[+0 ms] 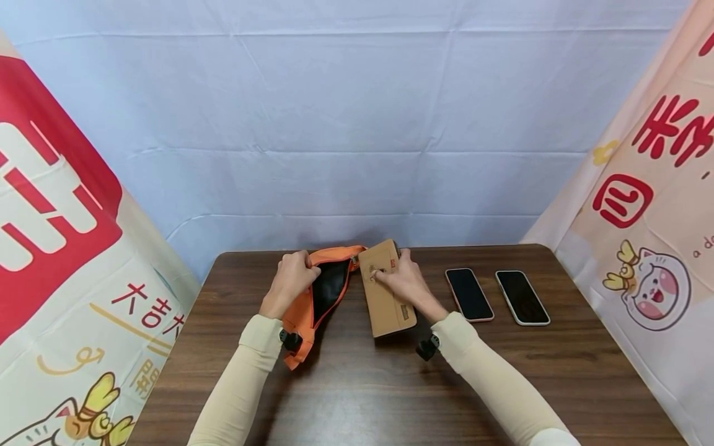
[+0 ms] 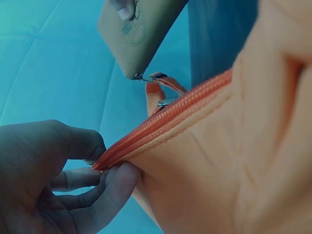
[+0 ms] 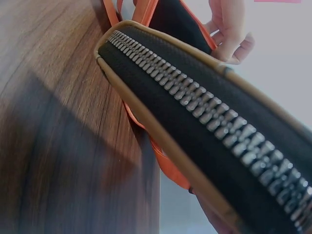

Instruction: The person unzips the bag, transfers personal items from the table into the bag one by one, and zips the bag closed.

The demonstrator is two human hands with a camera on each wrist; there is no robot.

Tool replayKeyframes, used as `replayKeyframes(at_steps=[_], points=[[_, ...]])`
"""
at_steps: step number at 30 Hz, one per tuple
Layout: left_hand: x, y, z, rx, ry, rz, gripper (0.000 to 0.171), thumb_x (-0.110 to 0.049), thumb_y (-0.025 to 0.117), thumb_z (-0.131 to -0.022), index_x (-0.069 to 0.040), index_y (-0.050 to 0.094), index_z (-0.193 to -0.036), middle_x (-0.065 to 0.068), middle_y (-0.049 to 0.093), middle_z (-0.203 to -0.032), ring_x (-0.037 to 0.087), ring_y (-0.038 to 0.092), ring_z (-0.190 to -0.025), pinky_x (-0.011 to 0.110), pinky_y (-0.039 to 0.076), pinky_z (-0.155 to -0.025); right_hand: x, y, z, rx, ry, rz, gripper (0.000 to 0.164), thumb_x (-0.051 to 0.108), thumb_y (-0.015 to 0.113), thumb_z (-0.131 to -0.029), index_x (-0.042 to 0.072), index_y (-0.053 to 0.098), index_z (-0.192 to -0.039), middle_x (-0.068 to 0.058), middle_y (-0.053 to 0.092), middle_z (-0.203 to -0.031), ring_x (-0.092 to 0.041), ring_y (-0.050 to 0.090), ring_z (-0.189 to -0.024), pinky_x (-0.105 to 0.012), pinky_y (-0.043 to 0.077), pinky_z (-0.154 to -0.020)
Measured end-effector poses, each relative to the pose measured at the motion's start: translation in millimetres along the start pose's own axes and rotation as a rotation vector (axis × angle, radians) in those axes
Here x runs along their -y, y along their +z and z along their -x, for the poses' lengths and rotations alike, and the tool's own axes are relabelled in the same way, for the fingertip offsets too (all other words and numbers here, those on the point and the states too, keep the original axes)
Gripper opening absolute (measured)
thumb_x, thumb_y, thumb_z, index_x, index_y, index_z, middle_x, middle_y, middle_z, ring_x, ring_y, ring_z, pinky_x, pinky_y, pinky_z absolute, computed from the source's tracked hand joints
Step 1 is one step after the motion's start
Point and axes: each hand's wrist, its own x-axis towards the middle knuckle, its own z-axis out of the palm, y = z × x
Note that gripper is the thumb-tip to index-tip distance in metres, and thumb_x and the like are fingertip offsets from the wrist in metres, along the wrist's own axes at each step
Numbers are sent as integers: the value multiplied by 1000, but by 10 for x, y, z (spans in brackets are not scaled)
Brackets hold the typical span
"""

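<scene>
- Orange bag and tan wallet sit mid-frame near the counter's far edge; wood runs below them to the bottom of the frame.
- Bag's inside is too dark to make out, right fingers mostly hidden behind the wallet.
- Left grip pinches the bag's zipper edge; right grip clamps the wallet, thumb on front.

Two hands are visible, with one bag at left, one wallet beside it, two phones at right, one surface and two printed cats.
</scene>
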Motion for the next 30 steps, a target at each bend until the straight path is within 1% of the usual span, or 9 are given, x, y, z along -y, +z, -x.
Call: replayKeyframes(at_steps=[4, 8, 15, 20, 22, 27, 30], points=[[4, 1, 3, 2, -1, 4, 26, -11, 67, -101, -8, 53, -79, 7, 54, -63, 21, 57, -48, 32, 44, -51, 2, 31, -4, -6, -7, -7, 104, 40, 75, -98, 0, 9, -167, -17, 70, -87, -24, 65, -57, -37, 53, -51], [2, -5, 10, 8, -7, 13, 26, -11, 67, -102, -8, 53, -80, 8, 55, -63, 21, 58, -48, 32, 45, -50, 0, 61, 4, -2, -10, -25, 100, 39, 75, -98, 1, 13, -165, -19, 71, -90, -26, 69, -60, -38, 55, -51], [-2, -9, 16, 12, -14, 15, 27, -12, 68, -102, -8, 53, -79, 8, 55, -63, 22, 58, -49, 32, 45, -50, 9, 110, 13, 5, -11, -21, 101, 39, 75, -98, 0, 11, -166, -17, 70, -87, -25, 66, -59, -37, 53, -51], [-7, -11, 7, 9, -8, -9, 30, -11, 68, -101, -9, 52, -76, 6, 53, -61, 20, 57, -47, 31, 44, -49, 18, 150, 12, 9, -13, -34, 93, 39, 76, -98, 1, 20, -161, -17, 70, -88, -25, 68, -60, -37, 55, -52], [-12, -13, 1, 3, -4, -15, 31, -10, 67, -100, -10, 51, -74, 5, 52, -59, 20, 57, -47, 30, 43, -48, 15, 167, 9, 10, -12, -50, 92, 39, 76, -97, 2, 21, -160, -17, 70, -88, -25, 69, -60, -38, 56, -52], [-19, -12, -8, -3, 1, -22, 34, -10, 67, -100, -11, 48, -71, 3, 48, -57, 19, 54, -46, 28, 40, -48, 16, 203, 17, 21, -9, -60, 95, 40, 76, -98, 3, 17, -163, -17, 70, -88, -25, 69, -61, -37, 56, -53], [-23, -12, -5, 0, 2, -21, 33, -10, 66, -99, -11, 50, -71, 3, 49, -57, 19, 54, -45, 29, 40, -48, 26, 224, 27, 27, -13, -63, 95, 39, 76, -98, 3, 17, -164, -17, 71, -88, -25, 68, -61, -37, 55, -54]])
